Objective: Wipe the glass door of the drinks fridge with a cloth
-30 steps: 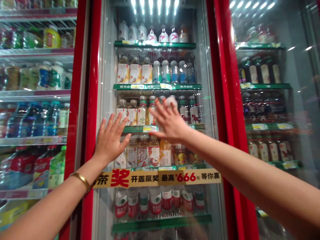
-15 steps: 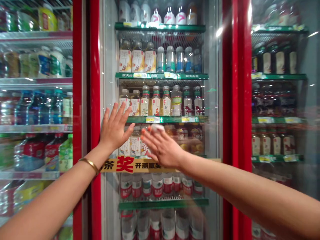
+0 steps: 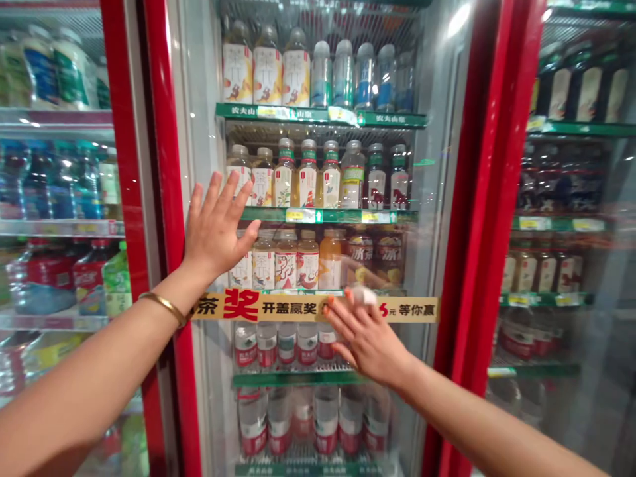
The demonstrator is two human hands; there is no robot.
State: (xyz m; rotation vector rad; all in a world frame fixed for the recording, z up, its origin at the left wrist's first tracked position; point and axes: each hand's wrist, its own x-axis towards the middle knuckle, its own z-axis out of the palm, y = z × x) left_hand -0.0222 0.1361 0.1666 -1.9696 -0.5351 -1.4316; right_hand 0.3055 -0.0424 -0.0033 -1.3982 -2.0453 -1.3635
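Observation:
My left hand (image 3: pixel 216 228) lies against the glass door (image 3: pixel 427 258) of a red-framed drinks cooler, near its left edge. The fingers are spread and hold nothing; a gold bangle circles the wrist. Lower and to the right, my right hand (image 3: pixel 370 341) presses a crumpled white cloth (image 3: pixel 366 297) to the same pane. Most of that cloth is hidden under the fingers, and whether it is cloth or tissue is hard to make out. A yellow banner strip (image 3: pixel 288 309) with printed characters crosses the door, partly covered by my right hand.
Behind the glass, several shelves carry rows of bottles, such as tea bottles (image 3: pixel 267 71) and red-labelled water bottles (image 3: pixel 325 421). Red door frames (image 3: pixel 501 165) stand on both sides. Further coolers with bottled drinks (image 3: pixel 40 278) flank this one.
My right hand has moved down and to the right across the glass with the white cloth, onto the banner strip. My left hand stays on the pane. The view has tilted down and come closer.

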